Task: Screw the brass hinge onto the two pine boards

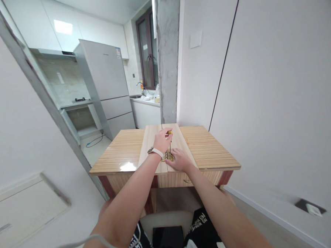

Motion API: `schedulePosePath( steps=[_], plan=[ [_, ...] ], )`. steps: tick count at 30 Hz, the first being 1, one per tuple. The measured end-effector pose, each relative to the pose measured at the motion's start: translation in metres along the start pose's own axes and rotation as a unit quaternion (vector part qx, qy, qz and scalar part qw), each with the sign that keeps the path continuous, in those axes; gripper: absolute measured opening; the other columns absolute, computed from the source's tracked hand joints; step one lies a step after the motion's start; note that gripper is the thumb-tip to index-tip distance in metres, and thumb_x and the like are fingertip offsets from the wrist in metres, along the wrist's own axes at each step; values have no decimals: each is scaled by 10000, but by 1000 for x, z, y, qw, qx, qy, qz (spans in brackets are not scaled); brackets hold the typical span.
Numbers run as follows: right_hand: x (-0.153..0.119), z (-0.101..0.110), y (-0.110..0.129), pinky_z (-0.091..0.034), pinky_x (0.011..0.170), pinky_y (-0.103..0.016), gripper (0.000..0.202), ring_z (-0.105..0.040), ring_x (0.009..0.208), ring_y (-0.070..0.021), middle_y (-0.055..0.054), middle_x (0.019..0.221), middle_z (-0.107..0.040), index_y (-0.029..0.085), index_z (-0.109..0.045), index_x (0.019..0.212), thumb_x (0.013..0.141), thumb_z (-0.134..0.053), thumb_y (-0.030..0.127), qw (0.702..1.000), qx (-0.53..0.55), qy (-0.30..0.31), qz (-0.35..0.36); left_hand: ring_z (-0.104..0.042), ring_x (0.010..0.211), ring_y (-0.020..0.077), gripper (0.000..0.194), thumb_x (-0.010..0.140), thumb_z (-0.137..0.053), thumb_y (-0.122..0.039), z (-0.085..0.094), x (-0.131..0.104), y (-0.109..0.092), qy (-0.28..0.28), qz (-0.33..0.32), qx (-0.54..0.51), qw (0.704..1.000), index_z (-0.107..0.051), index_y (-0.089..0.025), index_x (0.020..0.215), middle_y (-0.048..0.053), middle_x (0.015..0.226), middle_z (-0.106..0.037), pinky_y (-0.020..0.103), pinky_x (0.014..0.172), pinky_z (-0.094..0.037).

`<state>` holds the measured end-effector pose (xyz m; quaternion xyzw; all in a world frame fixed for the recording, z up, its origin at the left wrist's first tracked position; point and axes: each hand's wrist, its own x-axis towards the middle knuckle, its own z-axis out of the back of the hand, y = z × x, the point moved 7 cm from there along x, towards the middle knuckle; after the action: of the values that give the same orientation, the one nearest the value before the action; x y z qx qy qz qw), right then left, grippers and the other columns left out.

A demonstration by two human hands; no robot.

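A wooden table [122, 152] stands in front of me, with two lighter wooden boards [152, 139] lying side by side along its middle. My left hand [162, 140], with a white watch on its wrist, is closed on a small tool with a yellow tip [170, 132] that stands upright over the seam between the boards. My right hand [180, 160] rests on the right board beside a small brass hinge [167, 158] at the seam, its fingers touching it.
A concrete pillar [169, 57] and white wall panels rise behind the table. A grey fridge [105, 82], a kitchen counter with a sink [144, 99] and a cooker hood lie at the back left. A white cable [77, 243] crosses my lap.
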<state>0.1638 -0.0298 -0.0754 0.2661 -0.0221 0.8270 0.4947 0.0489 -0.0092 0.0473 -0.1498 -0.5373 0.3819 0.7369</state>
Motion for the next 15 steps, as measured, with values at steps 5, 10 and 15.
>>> schedulePosePath(
  steps=[5,10,15],
  plan=[
    [1,-2,-1,-392,988,-375,503,-554,1129,-271,-123,1160,-644,216,-641,1158,905,-576,645,1000,-5,3,2,-662,859,151,189,874,-744,-205,4,0,-1,-27,-21,26,999,-714,-195,1059,64,1040,-673,304,823,-583],
    [0,-4,-2,-387,994,-381,518,-550,1141,-275,-128,1171,-643,213,-635,1196,911,-573,641,1000,-6,6,5,-662,838,151,175,881,-732,-197,6,0,0,-35,8,36,999,-713,-203,1055,56,1035,-664,308,815,-575],
    [0,-1,-1,-398,993,-389,507,-552,1138,-280,-127,1174,-643,221,-639,1185,907,-578,641,1000,-6,0,3,-677,891,166,199,909,-678,-168,5,0,0,-29,-1,32,999,-712,-221,1097,58,1075,-690,322,870,-575]
  ],
)
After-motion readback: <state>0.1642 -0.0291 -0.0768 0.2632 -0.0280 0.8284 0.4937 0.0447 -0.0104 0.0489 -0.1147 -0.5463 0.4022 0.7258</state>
